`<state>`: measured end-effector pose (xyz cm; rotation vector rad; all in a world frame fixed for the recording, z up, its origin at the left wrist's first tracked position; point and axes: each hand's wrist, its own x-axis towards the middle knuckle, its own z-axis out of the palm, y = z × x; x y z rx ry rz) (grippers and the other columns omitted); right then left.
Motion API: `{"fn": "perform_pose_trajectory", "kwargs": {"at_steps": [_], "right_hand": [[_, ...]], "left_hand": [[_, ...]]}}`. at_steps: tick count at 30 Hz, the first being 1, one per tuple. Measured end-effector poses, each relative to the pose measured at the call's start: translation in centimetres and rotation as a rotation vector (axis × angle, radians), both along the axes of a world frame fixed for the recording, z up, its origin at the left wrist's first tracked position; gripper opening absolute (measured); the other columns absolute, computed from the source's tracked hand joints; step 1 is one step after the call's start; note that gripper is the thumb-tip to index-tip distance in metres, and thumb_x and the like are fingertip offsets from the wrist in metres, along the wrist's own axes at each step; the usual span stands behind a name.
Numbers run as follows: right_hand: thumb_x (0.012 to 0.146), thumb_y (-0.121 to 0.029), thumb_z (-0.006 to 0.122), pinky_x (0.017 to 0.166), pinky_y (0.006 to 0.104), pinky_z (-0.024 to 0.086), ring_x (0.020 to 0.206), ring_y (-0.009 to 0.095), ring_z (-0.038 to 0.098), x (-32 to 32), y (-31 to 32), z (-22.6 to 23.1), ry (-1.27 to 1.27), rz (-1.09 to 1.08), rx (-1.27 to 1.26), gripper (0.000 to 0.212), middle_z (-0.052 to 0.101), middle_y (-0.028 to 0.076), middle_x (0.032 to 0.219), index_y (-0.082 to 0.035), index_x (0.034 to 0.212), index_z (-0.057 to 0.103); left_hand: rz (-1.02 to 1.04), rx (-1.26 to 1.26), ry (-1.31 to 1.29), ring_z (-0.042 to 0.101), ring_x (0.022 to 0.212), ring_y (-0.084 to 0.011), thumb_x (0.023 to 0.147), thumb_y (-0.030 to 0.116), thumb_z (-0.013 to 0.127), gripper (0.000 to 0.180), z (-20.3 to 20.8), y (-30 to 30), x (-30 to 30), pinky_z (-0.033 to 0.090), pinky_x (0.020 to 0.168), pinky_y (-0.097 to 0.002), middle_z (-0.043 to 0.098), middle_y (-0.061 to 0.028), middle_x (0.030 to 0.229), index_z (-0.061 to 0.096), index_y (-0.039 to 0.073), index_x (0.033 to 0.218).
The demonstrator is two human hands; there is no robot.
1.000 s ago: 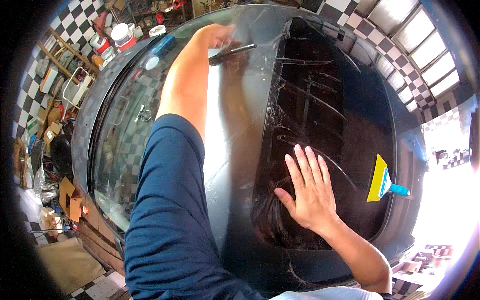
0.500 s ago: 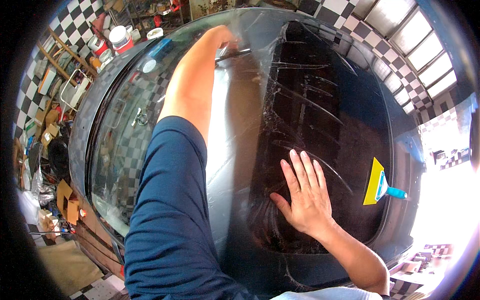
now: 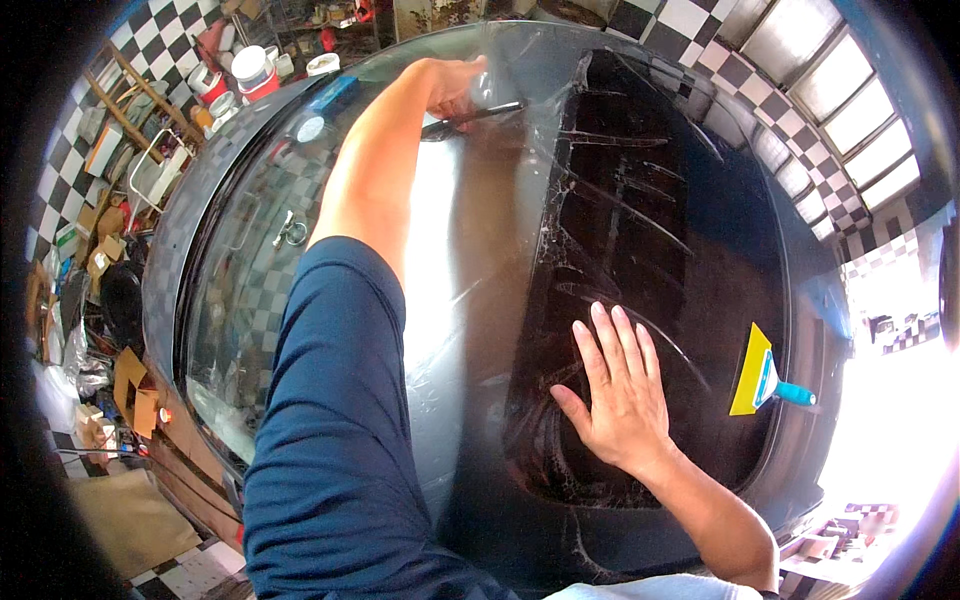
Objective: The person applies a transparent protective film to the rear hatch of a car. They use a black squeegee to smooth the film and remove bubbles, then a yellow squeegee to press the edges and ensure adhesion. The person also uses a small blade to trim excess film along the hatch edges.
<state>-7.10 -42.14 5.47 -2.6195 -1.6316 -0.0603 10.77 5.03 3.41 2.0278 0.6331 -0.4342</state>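
Observation:
At the far end of the silver-lit car panel (image 3: 435, 345), my left hand (image 3: 455, 83) is closed on a thin dark blade-like tool (image 3: 492, 113). Most of that tool is hidden behind the fingers, so its exact kind does not show. My right hand (image 3: 620, 405) lies flat, fingers spread, on the glossy black panel (image 3: 640, 240). Pale streaks and crease-like lines run across this black area, mostly beyond my right fingers. To the right of that hand rests a scraper (image 3: 757, 380) with a wide yellow blade and a teal handle, apart from both hands.
Car glass (image 3: 240, 270) curves along the left, with a small metal fitting (image 3: 291, 230) showing in it. Past it are white buckets (image 3: 253, 68), an opened cardboard box (image 3: 133, 392) and piled clutter. Windows (image 3: 840, 90) line the checkered wall at far right.
My left hand has shifted slightly right along the car's far end, with the dark tool in it. My right hand stays flat on the black panel. The whole view has moved a little.

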Motion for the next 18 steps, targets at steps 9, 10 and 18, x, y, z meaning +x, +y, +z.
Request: {"fn": "perform_pose_trajectory", "kwargs": {"at_steps": [9, 10, 18], "right_hand": [[0.089, -0.043, 0.05, 0.11, 0.0486, 0.019, 0.135, 0.036, 0.026, 0.0, 0.1, -0.1, 0.003, 0.014, 0.022, 0.067, 0.027, 0.02, 0.146, -0.002, 0.138, 0.032], [0.089, -0.043, 0.05, 0.11, 0.0486, 0.018, 0.135, 0.036, 0.026, 0.0, 0.2, -0.1, 0.005, 0.019, 0.022, 0.067, 0.027, 0.02, 0.146, -0.002, 0.138, 0.031], [0.089, -0.044, 0.049, 0.11, 0.0487, 0.018, 0.135, 0.036, 0.026, 0.0, -0.1, -0.2, -0.001, 0.01, 0.024, 0.067, 0.027, 0.02, 0.146, -0.002, 0.138, 0.031]], "left_hand": [[0.081, -0.486, -0.094, 0.067, 0.072, -0.0196, 0.088, 0.068, 0.012, 0.089, -1.9, 1.6, 0.1, 0.046, 0.047, -0.0235, 0.065, -0.0219, 0.094, 0.055, -0.007, 0.107], [0.1, -0.498, -0.085, 0.066, 0.07, -0.0183, 0.09, 0.064, 0.013, 0.084, -2.4, 2.7, 0.0, 0.045, 0.045, -0.0223, 0.065, -0.0204, 0.092, 0.056, -0.006, 0.106], [0.578, -0.455, -0.339, 0.049, 0.049, -0.0115, 0.093, 0.026, 0.039, 0.034, -0.7, -1.2, -2.5, 0.036, 0.038, -0.0167, 0.062, -0.01, 0.076, 0.059, -0.002, 0.095]]}}
